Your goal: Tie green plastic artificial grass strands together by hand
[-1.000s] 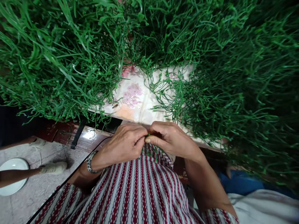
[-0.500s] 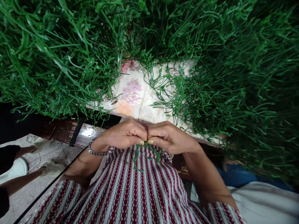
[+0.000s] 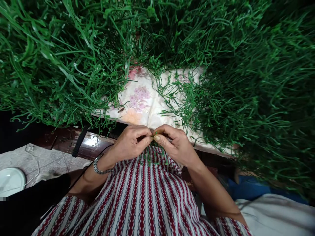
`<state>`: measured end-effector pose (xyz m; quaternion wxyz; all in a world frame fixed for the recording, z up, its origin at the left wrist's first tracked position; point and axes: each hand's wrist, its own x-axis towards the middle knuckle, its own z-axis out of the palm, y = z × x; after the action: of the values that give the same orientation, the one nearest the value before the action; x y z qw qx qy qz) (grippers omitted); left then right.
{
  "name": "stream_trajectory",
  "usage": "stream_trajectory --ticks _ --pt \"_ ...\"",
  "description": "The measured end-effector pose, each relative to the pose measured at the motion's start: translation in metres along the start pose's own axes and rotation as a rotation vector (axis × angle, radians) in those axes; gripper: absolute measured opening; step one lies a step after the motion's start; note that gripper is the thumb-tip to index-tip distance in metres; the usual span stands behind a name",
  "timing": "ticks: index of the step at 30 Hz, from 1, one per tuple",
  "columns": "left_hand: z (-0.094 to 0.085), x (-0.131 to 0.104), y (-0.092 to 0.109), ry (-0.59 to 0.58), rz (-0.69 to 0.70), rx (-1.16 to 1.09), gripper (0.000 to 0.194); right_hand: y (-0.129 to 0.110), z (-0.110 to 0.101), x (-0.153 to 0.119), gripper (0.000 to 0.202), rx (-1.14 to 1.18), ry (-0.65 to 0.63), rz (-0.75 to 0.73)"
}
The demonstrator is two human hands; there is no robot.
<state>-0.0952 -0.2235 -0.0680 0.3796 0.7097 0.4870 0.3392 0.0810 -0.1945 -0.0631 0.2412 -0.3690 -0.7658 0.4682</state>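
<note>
In front of the striped top, my left hand (image 3: 133,141) and my right hand (image 3: 177,144) meet at the fingertips, both pinched closed. A small green sprig (image 3: 156,133) shows between the thumb and forefinger of my right hand. My left fingertips press against the same spot; most of what they pinch is hidden. Green scraps (image 3: 157,160) lie on the cloth of my lap just below. A large heap of thin green stems (image 3: 81,72) rises to the left and behind, and finer green stems (image 3: 231,98) are massed on the right.
A patterned flowered tabletop cover (image 3: 140,98) shows between the heaps, with a small brown bit (image 3: 121,110) on it. Below left are a brown bench edge (image 3: 94,141), a white round object (image 3: 11,182) and a person's dark-clothed leg (image 3: 36,203). White cloth (image 3: 278,213) lies at lower right.
Both hands have risen slightly and turned, so the pinched fingertips now show more clearly. At lower left, the other person's legs have shifted, with dark clothing now nearer.
</note>
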Motion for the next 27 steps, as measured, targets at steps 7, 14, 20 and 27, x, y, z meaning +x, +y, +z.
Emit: stream_trajectory --ticks 7,14,20,27 --pt "0.001 -0.004 0.001 -0.022 0.018 0.126 0.019 0.005 0.009 -0.006 0.016 -0.131 -0.009 -0.071" --pt "-0.015 0.007 -0.003 -0.385 0.201 -0.147 0.025 0.013 0.003 -0.006 0.022 0.1 -0.234 -0.253" --pt "-0.006 0.009 -0.012 -0.356 0.206 -0.567 0.019 0.017 0.009 -0.007 0.019 0.376 -0.188 -0.25" --pt "0.007 0.001 -0.021 -0.23 0.024 -0.868 0.02 0.023 0.024 -0.012 0.015 0.595 -0.041 -0.242"
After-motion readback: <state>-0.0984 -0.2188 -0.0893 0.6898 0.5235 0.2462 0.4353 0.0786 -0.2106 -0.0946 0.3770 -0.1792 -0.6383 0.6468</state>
